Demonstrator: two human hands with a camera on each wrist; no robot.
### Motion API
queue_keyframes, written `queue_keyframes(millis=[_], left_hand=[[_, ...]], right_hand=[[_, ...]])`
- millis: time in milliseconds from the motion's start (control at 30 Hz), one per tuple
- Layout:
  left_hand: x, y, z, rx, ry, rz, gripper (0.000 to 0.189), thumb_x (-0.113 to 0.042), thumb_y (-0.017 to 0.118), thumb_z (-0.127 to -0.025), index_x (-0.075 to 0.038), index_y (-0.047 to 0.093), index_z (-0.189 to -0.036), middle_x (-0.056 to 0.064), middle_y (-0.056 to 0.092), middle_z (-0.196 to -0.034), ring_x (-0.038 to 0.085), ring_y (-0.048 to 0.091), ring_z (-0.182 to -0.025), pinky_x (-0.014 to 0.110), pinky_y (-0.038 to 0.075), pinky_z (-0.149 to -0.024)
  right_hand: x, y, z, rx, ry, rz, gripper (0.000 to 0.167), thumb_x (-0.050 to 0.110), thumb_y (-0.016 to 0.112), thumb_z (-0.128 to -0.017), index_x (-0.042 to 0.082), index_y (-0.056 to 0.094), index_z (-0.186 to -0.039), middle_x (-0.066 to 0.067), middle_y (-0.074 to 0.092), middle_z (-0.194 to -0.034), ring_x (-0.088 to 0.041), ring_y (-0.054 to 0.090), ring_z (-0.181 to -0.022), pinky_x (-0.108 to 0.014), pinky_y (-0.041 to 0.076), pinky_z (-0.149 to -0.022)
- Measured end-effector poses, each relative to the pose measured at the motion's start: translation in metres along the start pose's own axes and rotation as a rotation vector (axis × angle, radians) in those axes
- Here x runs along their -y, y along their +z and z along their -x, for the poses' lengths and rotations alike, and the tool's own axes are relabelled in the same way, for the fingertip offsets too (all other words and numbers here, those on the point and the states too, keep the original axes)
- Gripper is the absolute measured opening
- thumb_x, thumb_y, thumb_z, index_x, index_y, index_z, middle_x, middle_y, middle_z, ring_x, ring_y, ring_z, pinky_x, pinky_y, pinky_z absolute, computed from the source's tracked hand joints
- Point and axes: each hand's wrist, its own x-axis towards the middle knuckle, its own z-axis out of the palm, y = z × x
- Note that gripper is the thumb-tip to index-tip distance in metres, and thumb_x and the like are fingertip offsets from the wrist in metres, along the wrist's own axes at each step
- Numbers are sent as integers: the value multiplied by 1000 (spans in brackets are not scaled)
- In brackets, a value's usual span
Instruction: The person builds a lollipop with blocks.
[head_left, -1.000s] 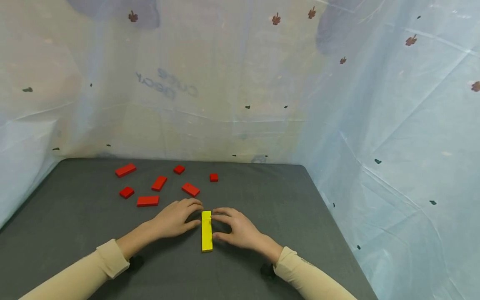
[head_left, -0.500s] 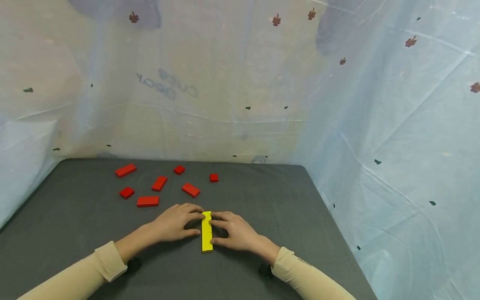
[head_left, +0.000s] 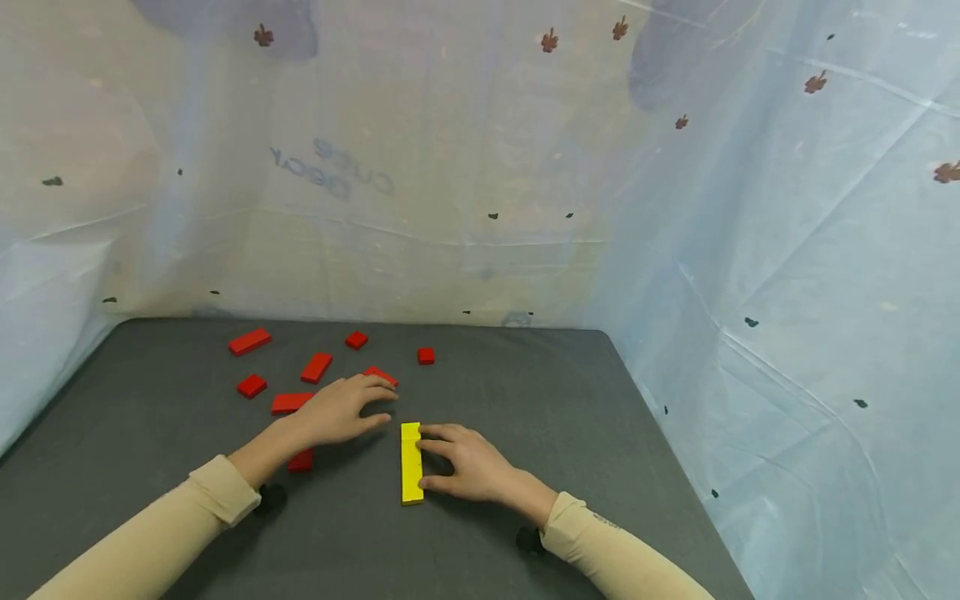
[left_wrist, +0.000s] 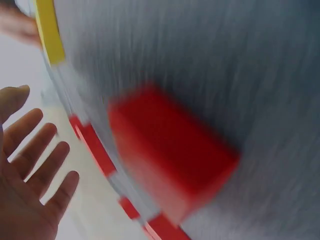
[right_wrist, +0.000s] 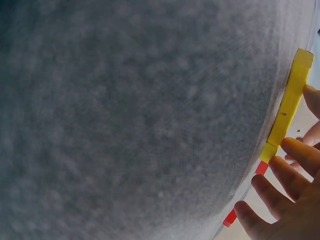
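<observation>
A long yellow block lies lengthwise on the dark table, with a short yellow block end to end at its far side. My right hand rests its thumb and fingertips along their right side, fingers only slightly bent. Raised to the left of them, my left hand holds nothing and its fingers are spread. Beneath that forearm a red block is partly hidden; a red block also looms large and blurred in the left wrist view. The hand partly covers another red block and a red block beyond it.
Farther back on the table are several loose red blocks, among them a long one, a small one and a small one. A translucent plastic sheet hangs behind and along the right side.
My left hand has left the yellow blocks and moved away to the left and up, uncovering a red block under the forearm. My right hand has closed in against the yellow blocks.
</observation>
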Motion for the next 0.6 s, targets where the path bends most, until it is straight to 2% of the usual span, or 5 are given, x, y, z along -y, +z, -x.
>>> queue_keyframes(millis=[100,233,467,600], left_hand=[[18,-5,-11,-20,-53,35,34,-27,71,-88,-17,67,-120,2,59,-126,26,58,-113,51,48,-91],[38,-9,-21,-7,-89,51,31,-22,71,-88,-17,67,-118,5,59,-126,28,57,-115,47,51,-90],[56,-8,-32,44,-46,33,33,-10,71,-86,-14,67,-119,10,59,-128,33,56,-117,51,49,-91],[61,-7,-37,84,-50,34,33,-6,70,-86,-13,68,-118,11,61,-127,33,57,-117,50,48,-93]], right_hand=[[-1,1,-1,13,10,-7,61,56,58,-90,23,50,-140,2,41,-149,-17,43,-134,-42,41,-106],[0,0,-2,33,26,-18,61,56,59,-89,23,51,-140,3,41,-149,-16,43,-134,-41,41,-106],[2,-2,-4,52,47,-24,60,57,59,-88,24,52,-138,4,41,-150,-16,43,-134,-42,41,-106],[0,-2,-5,60,57,-27,60,58,59,-88,25,53,-138,5,40,-150,-16,42,-135,-43,40,-106]])
